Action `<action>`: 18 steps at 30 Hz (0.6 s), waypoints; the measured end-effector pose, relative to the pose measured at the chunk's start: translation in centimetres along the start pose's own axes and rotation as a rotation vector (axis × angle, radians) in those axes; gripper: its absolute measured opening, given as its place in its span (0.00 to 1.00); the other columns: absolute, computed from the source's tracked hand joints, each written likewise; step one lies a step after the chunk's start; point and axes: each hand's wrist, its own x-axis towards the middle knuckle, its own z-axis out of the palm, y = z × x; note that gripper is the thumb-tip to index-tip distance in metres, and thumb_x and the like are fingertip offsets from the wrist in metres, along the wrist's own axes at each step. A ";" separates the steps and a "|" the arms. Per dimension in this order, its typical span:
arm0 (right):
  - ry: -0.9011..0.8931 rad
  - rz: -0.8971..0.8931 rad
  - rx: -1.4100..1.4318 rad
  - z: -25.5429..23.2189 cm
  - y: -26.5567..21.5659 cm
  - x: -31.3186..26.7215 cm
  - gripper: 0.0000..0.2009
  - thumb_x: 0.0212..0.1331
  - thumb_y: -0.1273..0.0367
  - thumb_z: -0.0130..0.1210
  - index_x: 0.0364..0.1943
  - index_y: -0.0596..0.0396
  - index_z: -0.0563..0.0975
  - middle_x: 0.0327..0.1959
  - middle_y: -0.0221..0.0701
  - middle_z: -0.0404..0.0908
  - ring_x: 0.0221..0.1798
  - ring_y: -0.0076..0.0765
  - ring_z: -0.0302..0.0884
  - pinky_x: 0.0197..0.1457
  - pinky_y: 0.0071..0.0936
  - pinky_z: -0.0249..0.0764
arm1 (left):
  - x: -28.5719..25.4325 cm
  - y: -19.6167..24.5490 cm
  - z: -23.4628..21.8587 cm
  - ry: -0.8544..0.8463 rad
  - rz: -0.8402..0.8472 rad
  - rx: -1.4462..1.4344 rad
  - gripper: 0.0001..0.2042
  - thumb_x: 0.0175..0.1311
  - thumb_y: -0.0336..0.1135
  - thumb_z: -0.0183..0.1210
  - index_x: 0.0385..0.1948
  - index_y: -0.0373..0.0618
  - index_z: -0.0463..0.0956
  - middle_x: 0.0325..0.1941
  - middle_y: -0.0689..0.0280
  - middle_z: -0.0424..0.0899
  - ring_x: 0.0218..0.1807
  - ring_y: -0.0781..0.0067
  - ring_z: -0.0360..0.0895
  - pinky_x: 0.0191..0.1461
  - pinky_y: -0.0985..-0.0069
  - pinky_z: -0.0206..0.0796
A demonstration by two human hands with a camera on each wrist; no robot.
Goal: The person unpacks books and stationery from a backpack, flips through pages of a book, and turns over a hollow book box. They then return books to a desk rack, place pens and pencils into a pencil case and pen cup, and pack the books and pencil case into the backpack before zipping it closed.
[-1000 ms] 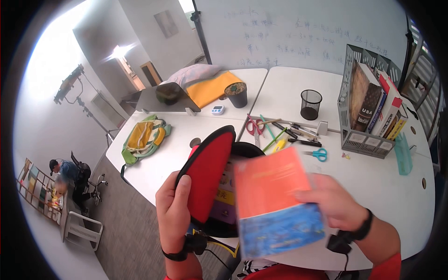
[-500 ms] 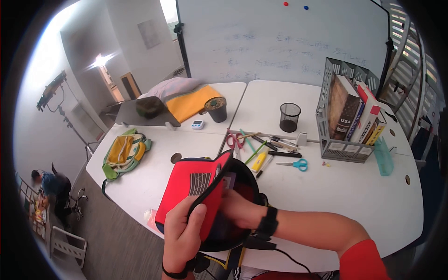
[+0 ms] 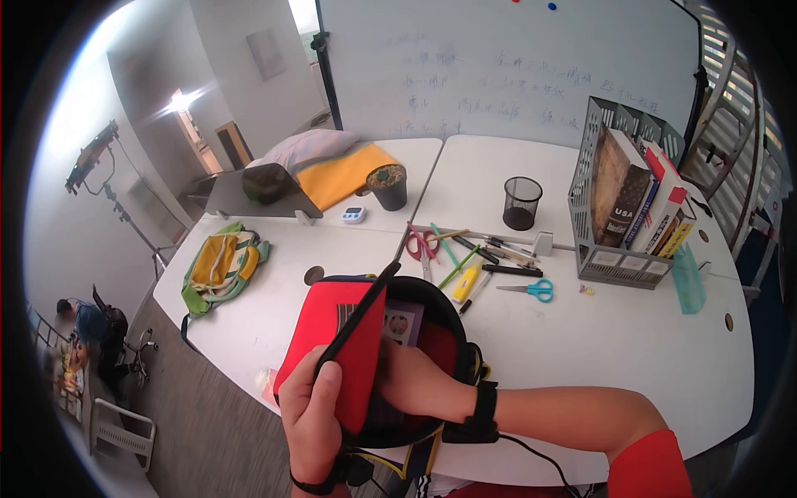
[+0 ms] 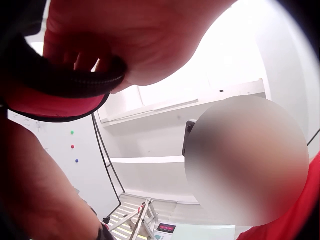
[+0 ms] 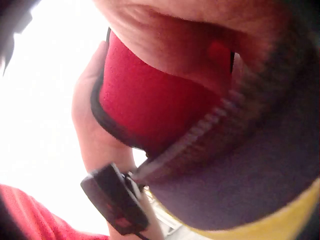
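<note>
A red backpack with black edging sits unzipped at the table's near edge. My left hand grips the edge of its flap, thumb on the inner face, and holds it up; the left wrist view shows the fingers over the black rim. Inside the bag's mouth is my right hand, its fingers hidden behind the flap, so I cannot tell whether it holds anything. A purple printed book or booklet shows inside, just beyond that hand. The zipper runs beneath the hand in the right wrist view.
Pens, red scissors, blue scissors and a yellow marker lie beyond the bag. Farther back stand a mesh cup, a potted plant and a book rack. A small green-yellow backpack lies left.
The orange and blue booklet in my right hand went out of sight as that hand reached into the backpack. The left hand keeps hold of the flap, which has swung a little.
</note>
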 end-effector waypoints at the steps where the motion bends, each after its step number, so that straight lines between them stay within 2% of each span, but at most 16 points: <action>1: 0.050 -0.056 -0.077 0.3 0.8 -0.1 0.19 0.70 0.63 0.58 0.58 0.62 0.77 0.48 0.54 0.87 0.55 0.62 0.85 0.55 0.46 0.83 | 0.0 -0.1 0.2 -0.019 -0.012 -0.050 0.12 0.76 0.30 0.54 0.51 0.29 0.80 0.42 0.70 0.82 0.44 0.82 0.74 0.50 0.81 0.65; 2: 0.053 -0.053 -0.072 -0.2 1.2 0.3 0.19 0.70 0.63 0.58 0.58 0.62 0.77 0.48 0.54 0.87 0.55 0.62 0.85 0.55 0.46 0.83 | 0.0 0.0 0.4 -0.024 -0.016 -0.047 0.12 0.76 0.30 0.54 0.51 0.29 0.80 0.42 0.70 0.82 0.44 0.82 0.74 0.50 0.81 0.65; 4: -0.095 -0.263 -0.108 -1.4 1.8 1.3 0.16 0.68 0.66 0.58 0.53 0.63 0.79 0.46 0.56 0.86 0.51 0.63 0.86 0.52 0.48 0.83 | -0.3 0.2 0.4 -0.105 0.045 0.145 0.13 0.76 0.30 0.54 0.52 0.29 0.80 0.42 0.69 0.82 0.44 0.81 0.74 0.51 0.81 0.65; 5: -0.068 -0.161 -0.169 -1.7 1.0 0.6 0.13 0.66 0.69 0.56 0.49 0.64 0.81 0.43 0.54 0.87 0.47 0.62 0.86 0.51 0.50 0.83 | -0.4 0.2 0.4 -0.083 0.057 0.131 0.13 0.76 0.30 0.54 0.53 0.29 0.80 0.42 0.69 0.82 0.45 0.81 0.74 0.52 0.82 0.66; 6: -0.070 -0.153 -0.167 -2.4 0.1 -0.5 0.13 0.66 0.69 0.56 0.49 0.64 0.81 0.43 0.54 0.87 0.47 0.62 0.86 0.51 0.50 0.83 | -0.6 0.3 0.4 -0.085 0.049 0.130 0.13 0.76 0.30 0.54 0.53 0.29 0.80 0.42 0.69 0.82 0.45 0.81 0.74 0.52 0.82 0.66; 8: -0.234 -0.094 -0.561 -4.3 -0.8 -2.8 0.12 0.64 0.71 0.56 0.47 0.64 0.81 0.41 0.54 0.86 0.45 0.61 0.86 0.49 0.52 0.82 | -0.7 0.4 0.7 0.019 0.024 0.034 0.13 0.76 0.28 0.52 0.53 0.29 0.81 0.42 0.69 0.83 0.44 0.83 0.74 0.51 0.84 0.65; 9: -0.090 -0.164 -0.508 -4.2 0.0 -4.0 0.10 0.60 0.70 0.60 0.41 0.62 0.83 0.38 0.49 0.87 0.41 0.58 0.87 0.46 0.50 0.82 | -0.6 0.2 -0.4 -0.050 -0.061 0.036 0.19 0.69 0.31 0.64 0.59 0.34 0.79 0.53 0.61 0.84 0.54 0.71 0.79 0.61 0.71 0.68; 10: -0.080 -0.149 -0.514 -4.8 0.5 -4.9 0.10 0.60 0.70 0.60 0.41 0.62 0.83 0.38 0.49 0.87 0.41 0.58 0.87 0.46 0.50 0.82 | -0.4 0.1 -0.3 -0.066 -0.065 0.027 0.19 0.69 0.31 0.64 0.59 0.34 0.79 0.53 0.61 0.84 0.54 0.71 0.79 0.61 0.71 0.68; 12: 0.201 -0.639 -0.584 -6.7 1.4 -6.9 0.06 0.57 0.70 0.63 0.32 0.59 0.81 0.31 0.45 0.84 0.39 0.54 0.84 0.44 0.44 0.81 | -0.1 1.0 0.3 -0.514 0.161 0.361 0.20 0.76 0.37 0.53 0.60 0.31 0.80 0.57 0.53 0.88 0.57 0.60 0.83 0.64 0.68 0.70; 13: 0.181 -0.564 -0.692 -8.1 1.8 -8.1 0.06 0.57 0.69 0.66 0.33 0.57 0.82 0.30 0.39 0.83 0.39 0.49 0.82 0.44 0.39 0.78 | 0.4 0.4 0.4 -0.668 0.121 0.456 0.22 0.74 0.41 0.54 0.59 0.34 0.81 0.58 0.48 0.86 0.59 0.47 0.82 0.66 0.64 0.70; 14: 0.185 -0.559 -0.694 -8.7 2.3 -8.7 0.06 0.57 0.69 0.66 0.33 0.57 0.82 0.30 0.39 0.83 0.39 0.49 0.82 0.44 0.39 0.78 | 0.9 -0.3 0.3 -0.826 0.138 0.620 0.28 0.63 0.45 0.66 0.62 0.37 0.79 0.64 0.47 0.82 0.66 0.41 0.77 0.71 0.55 0.66; 16: 0.474 -0.507 -0.498 -9.6 4.1 -9.8 0.07 0.55 0.71 0.69 0.34 0.58 0.84 0.34 0.39 0.85 0.37 0.50 0.81 0.42 0.41 0.78 | 0.2 -0.9 0.5 -0.808 0.345 0.756 0.26 0.65 0.40 0.71 0.62 0.35 0.80 0.64 0.50 0.83 0.63 0.46 0.80 0.65 0.59 0.73; 17: 0.467 -0.392 -0.499 -10.2 5.5 -10.5 0.17 0.60 0.65 0.71 0.47 0.62 0.84 0.43 0.42 0.86 0.43 0.47 0.83 0.48 0.38 0.80 | -0.1 -1.0 0.6 -0.828 0.353 0.747 0.26 0.65 0.40 0.71 0.62 0.35 0.80 0.64 0.50 0.83 0.63 0.46 0.80 0.65 0.59 0.73; 18: 0.486 -0.377 -0.508 -10.0 6.3 -10.8 0.17 0.60 0.65 0.71 0.47 0.62 0.84 0.43 0.42 0.86 0.43 0.47 0.83 0.48 0.38 0.80 | -0.3 -1.2 0.7 -0.820 0.360 0.804 0.29 0.60 0.40 0.73 0.63 0.39 0.79 0.67 0.50 0.80 0.67 0.43 0.76 0.69 0.55 0.70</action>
